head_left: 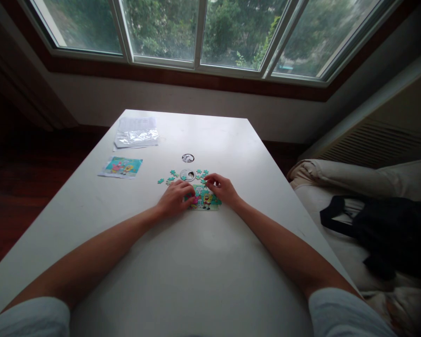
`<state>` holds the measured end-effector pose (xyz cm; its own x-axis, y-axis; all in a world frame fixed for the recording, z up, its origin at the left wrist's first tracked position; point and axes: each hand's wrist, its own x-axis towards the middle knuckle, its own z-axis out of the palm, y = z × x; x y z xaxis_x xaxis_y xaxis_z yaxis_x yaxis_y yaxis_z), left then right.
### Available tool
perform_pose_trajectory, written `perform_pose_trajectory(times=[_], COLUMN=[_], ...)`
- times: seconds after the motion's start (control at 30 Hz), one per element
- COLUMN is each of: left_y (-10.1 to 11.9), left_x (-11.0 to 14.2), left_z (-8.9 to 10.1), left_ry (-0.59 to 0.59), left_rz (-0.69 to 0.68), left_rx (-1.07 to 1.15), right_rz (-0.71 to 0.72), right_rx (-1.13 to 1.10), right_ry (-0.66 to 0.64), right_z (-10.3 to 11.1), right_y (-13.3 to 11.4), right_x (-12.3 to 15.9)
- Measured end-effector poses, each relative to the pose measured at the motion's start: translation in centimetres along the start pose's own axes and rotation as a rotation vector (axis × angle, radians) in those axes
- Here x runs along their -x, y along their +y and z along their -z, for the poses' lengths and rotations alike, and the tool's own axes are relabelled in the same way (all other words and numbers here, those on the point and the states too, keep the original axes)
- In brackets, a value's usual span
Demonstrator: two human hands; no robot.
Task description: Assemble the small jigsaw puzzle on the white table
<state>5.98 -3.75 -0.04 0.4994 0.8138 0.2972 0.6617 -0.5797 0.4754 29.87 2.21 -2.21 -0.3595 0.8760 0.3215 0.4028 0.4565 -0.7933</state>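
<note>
A partly assembled jigsaw puzzle (207, 200) with a cartoon picture lies flat on the white table (196, 271). My left hand (177, 196) curls over its left edge, thumb and fingers pressed on it. At the puzzle's upper right, my right hand (222, 188) pinches a small teal jigsaw piece (204, 181) between thumb and fingertips. Loose jigsaw pieces (170, 179) are scattered beyond my left hand, and more teal pieces (200, 173) lie just past my right fingertips. Part of the puzzle's left side is hidden under my left hand.
A round tin (181, 176) stands among the pieces, with a round shiny disc (188, 158) behind it. Further left lie a cartoon picture sheet (122, 167) and a clear plastic bag on papers (137, 135). Dark clothing (389, 229) rests on a pale sofa (344, 175) at right.
</note>
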Motion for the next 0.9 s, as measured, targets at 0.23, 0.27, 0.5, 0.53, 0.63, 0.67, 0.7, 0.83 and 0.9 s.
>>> perform_pose_trajectory(times=[0.23,0.27,0.5,0.53,0.63,0.67,0.7,0.83,0.9], left_y=[-0.14,-0.18,-0.17,-0.14,-0.1,-0.1,-0.11,-0.19,-0.24], left_x=[0.39,0.41,0.37,0.36,0.35,0.36,0.36,0.35,0.33], left_z=[-0.26,-0.24,0.12,0.15,0.19,0.2,0.2,0.24,0.27], left_ry=[-0.096,-0.114,-0.152,-0.149,-0.147,-0.147,-0.144,-0.139,-0.144], left_rz=[-0.148,-0.175,-0.246,-0.24,-0.223,-0.22,-0.22,-0.231,-0.231], left_rx=[-0.072,-0.078,-0.058,-0.054,-0.06,-0.063,-0.064,-0.065,-0.068], right_rz=[-0.014,-0.019,-0.076,-0.078,-0.085,-0.083,-0.077,-0.049,-0.043], right_rx=[0.008,0.009,-0.018,-0.026,-0.037,-0.036,-0.033,0.003,0.028], right_ry=[0.017,0.02,0.013,0.012,0.011,0.012,0.011,-0.004,-0.009], right_z=[0.22,0.2,0.14,0.15,0.2,0.21,0.22,0.23,0.22], right_y=[1.02,1.03,1.1,1.09,0.92,0.82,0.71,0.29,0.22], right_x=[-0.37,-0.39,-0.41,-0.39,-0.29,-0.25,-0.22,-0.13,-0.1])
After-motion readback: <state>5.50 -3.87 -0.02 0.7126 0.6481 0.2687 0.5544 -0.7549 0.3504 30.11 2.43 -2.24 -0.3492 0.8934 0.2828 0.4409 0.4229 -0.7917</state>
